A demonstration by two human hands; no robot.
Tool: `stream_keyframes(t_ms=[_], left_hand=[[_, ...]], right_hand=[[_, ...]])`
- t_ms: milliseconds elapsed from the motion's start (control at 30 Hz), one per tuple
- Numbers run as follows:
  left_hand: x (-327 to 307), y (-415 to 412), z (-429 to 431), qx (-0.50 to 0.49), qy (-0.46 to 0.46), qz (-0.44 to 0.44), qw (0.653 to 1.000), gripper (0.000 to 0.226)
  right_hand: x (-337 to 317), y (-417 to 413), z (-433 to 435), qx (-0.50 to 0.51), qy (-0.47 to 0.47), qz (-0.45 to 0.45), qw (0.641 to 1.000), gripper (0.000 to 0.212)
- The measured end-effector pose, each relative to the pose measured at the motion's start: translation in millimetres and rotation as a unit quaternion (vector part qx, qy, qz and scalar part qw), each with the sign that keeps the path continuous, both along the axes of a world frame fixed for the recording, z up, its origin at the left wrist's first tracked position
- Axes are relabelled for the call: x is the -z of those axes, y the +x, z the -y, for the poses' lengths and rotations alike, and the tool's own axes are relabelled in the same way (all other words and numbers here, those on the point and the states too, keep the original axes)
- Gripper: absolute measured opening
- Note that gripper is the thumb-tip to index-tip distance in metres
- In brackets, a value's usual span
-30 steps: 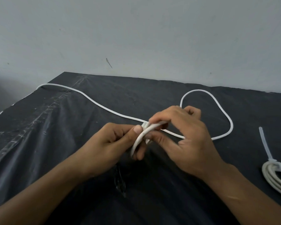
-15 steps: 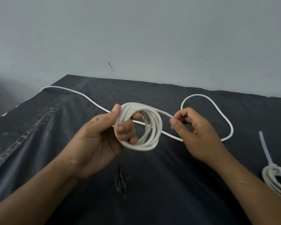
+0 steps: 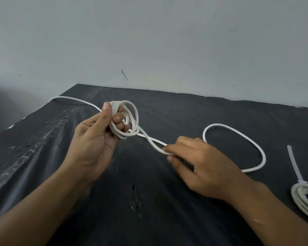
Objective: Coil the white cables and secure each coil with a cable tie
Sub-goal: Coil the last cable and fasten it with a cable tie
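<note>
A plain pale grey wall [image 3: 167,41] is rising behind a desk [image 3: 194,110] lying under a wrinkled black covering [image 3: 34,157] (scuffed whitish along its left side).

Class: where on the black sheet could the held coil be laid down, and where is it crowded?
Free: the black sheet left of the left hand and its coil, out to its edge; the far strip between loose cable and wall. Crowded: the right side, with loose cable, cable tie and tied coil.
</note>
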State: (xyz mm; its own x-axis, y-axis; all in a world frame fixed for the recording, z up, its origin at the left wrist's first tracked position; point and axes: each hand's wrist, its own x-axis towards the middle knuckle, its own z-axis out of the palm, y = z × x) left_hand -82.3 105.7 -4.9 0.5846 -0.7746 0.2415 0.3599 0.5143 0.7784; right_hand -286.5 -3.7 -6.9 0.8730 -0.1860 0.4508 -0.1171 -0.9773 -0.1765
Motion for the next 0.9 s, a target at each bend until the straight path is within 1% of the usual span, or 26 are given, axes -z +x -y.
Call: stream_keyframes(t_ms=[67,100,133,200,233,267,300,333,367,433,500,567,633,733,833,900], left_hand=[[3.5,-4.4,0.7,-0.036,0.019,0.048,0.998,0.033],[5.6,-7.6,0.5,-0.058,0.035,0.092,0.993,0.035],[7.9,-11.2,-0.1,-0.082,0.058,0.157,0.982,0.036],[12.8,-20.0,-2.1,-0.113,0.099,0.323,0.934,0.041],[14.2,-25.1,-3.0,-0.109,0.109,0.387,0.909,0.041],[15.2,-29.9,-3.9,-0.093,0.119,0.421,0.894,0.04],[15.8,-33.7,-4.6,-0.065,0.127,0.434,0.889,0.04],[15.4,-36.8,-4.9,-0.037,0.136,0.44,0.887,0.039],[15.3,-38.7,-5.1,-0.01,0.145,0.442,0.885,0.038],[14.3,-39.5,-6.6,0.04,0.152,0.433,0.887,0.035],[11.7,-38.4,-8.6,0.094,0.142,0.39,0.905,0.037],[11.2,-36.9,-9.8,0.155,0.124,0.323,0.926,0.044],[11.0,-37.8,-10.7,0.212,0.106,0.261,0.936,0.047],[9.4,-40.5,-12.1,0.281,0.082,0.194,0.936,0.052],[7.5,-39.5,-11.8,0.302,0.095,0.156,0.935,0.064],[7.3,-37.7,-10.7,0.296,0.104,0.153,0.937,0.067]], right_hand=[[-0.4,5.6,-11.8,-0.037,-0.041,0.002,0.998,0.026],[-0.1,7.8,-15.7,-0.053,-0.056,0.004,0.997,0.029],[-0.4,9.4,-18.2,-0.067,-0.074,0.006,0.995,0.032],[-1.6,11.0,-20.0,-0.089,-0.108,0.019,0.99,0.036],[-2.6,10.8,-19.8,-0.096,-0.117,0.034,0.988,0.034],[-3.8,10.3,-19.0,-0.099,-0.118,0.057,0.986,0.03],[-5.1,9.4,-18.0,-0.098,-0.116,0.086,0.985,0.023],[-7.0,8.0,-16.6,-0.093,-0.116,0.118,0.982,0.015],[-8.8,6.4,-15.2,-0.081,-0.114,0.15,0.979,0.012],[-12.3,3.3,-13.1,-0.054,-0.099,0.2,0.973,0.022],[-13.9,2.2,-12.3,-0.03,-0.056,0.239,0.969,0.029],[-13.2,2.9,-10.6,-0.013,0.027,0.267,0.963,0.025],[-13.2,3.4,-6.7,-0.017,0.12,0.274,0.954,0.017],[-13.3,2.2,-3.3,-0.037,0.222,0.251,0.941,0.008],[-11.5,1.1,-3.2,-0.04,0.296,0.223,0.928,0.013],[-10.7,-0.2,-2.8,-0.02,0.31,0.234,0.921,0.022]])
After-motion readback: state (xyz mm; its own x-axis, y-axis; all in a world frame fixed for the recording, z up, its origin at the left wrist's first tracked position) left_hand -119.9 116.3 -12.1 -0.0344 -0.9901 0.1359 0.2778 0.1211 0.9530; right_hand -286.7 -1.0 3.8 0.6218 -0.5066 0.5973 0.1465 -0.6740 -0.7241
